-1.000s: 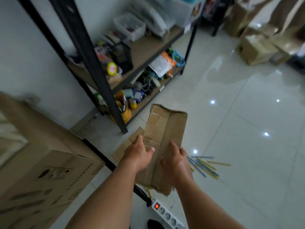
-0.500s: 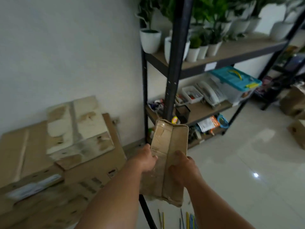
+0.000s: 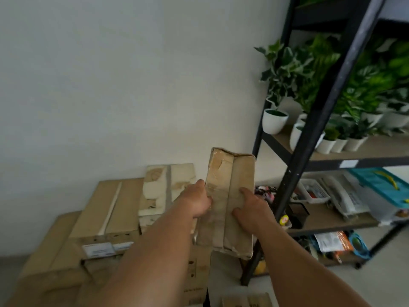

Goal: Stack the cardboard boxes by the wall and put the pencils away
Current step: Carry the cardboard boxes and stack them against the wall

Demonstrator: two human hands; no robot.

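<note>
I'm on the stacking step: my 2 hands hold 1 worn cardboard box (image 3: 230,196) up just right of the stack of boxes (image 3: 110,213) against the wall (image 3: 110,85), with the shelf rack (image 3: 314,134) further right. My left hand (image 3: 197,203) grips its left edge, fingers curled behind, and my right hand (image 3: 252,210) clamps the right side, thumb on its face. Next, I judge, it must swing left and go down flat on the stack; the pencils are out of view.

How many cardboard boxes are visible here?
6 at least: held box in left hand and right hand; pale box atop the pile; taped box beside it; large box lower left; printed box under left forearm; small box at bottom edge. More may be hidden.
</note>
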